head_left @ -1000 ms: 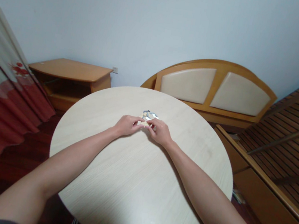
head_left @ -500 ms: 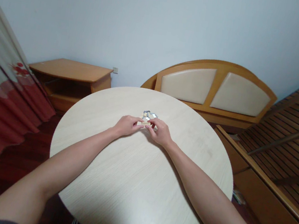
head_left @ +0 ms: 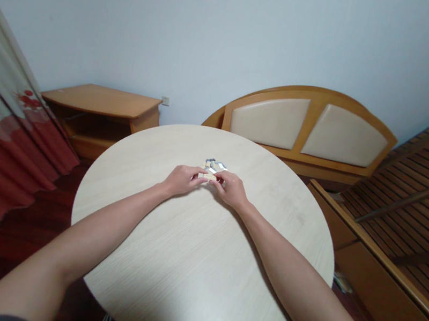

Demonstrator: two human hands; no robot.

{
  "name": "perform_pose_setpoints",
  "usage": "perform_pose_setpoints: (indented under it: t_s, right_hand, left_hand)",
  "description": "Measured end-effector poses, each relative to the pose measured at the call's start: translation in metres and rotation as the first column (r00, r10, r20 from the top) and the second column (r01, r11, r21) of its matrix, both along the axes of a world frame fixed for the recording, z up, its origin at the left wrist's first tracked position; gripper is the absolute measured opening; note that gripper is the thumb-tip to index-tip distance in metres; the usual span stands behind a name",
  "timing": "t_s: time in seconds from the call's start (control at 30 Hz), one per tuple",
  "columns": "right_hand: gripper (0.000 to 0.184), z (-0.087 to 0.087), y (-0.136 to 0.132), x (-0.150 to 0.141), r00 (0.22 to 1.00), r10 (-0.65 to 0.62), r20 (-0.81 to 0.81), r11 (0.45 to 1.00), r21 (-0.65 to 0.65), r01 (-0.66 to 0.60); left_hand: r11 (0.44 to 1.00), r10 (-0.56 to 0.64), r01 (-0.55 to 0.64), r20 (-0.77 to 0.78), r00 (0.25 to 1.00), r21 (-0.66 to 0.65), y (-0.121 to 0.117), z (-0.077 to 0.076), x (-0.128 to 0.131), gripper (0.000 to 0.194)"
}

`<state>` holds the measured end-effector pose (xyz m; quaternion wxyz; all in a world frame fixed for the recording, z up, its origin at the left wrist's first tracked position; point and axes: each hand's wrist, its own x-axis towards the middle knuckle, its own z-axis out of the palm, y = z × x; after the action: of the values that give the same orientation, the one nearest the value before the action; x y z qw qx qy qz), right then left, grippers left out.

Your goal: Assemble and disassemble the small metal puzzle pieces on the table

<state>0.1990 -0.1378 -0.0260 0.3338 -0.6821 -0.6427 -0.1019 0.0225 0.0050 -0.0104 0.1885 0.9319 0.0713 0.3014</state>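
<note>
Between the fingertips of both hands is a small tan building-block piece (head_left: 207, 177), held just over the table. My left hand (head_left: 182, 180) pinches its left end between thumb and fingers. On the other end, my right hand (head_left: 231, 187) is closed the same way. Just beyond the fingers lies a small pile of loose building-block pieces (head_left: 219, 165), white, tan, grey and dark. The fingers cover part of the piece and the near side of the pile.
The round pale table (head_left: 190, 265) fills the middle of the view. Behind it stand a low wooden cabinet (head_left: 105, 100) and a wooden headboard (head_left: 314, 97). At the right is a slatted bed frame (head_left: 425, 188); a red and white curtain (head_left: 3, 159) hangs at the left.
The tan building-block piece has turned in my fingers: its studs showed before, and now a smoother face does. Both hands have otherwise stayed in nearly the same place.
</note>
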Motion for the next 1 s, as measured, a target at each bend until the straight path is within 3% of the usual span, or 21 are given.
perform_pose_setpoints:
  t_s: [0.23, 0.7, 1.0]
  right_hand:
    - [0.014, 0.0007, 0.0003, -0.0001, 1.000, -0.011, 0.015, 1.000, -0.018, 0.012]
    - [0.019, 0.0051, -0.0029, -0.0057, 0.997, 0.069, -0.023, 0.998, 0.013, -0.068]
    - [0.027, 0.0058, -0.0030, -0.0066, 0.998, 0.051, -0.038, 0.998, -0.025, -0.052]
  left_hand:
    - [0.999, -0.035, 0.035, 0.028, 0.999, 0.006, 0.0019, -0.0020, 0.0013, 0.032]
    - [0.999, 0.042, -0.042, 0.007, 0.999, -0.008, 0.0018, -0.0010, 0.0023, 0.026]
    - [1.000, 0.006, -0.006, 0.006, 1.000, -0.021, 0.0023, 0.0003, 0.0018, 0.025]
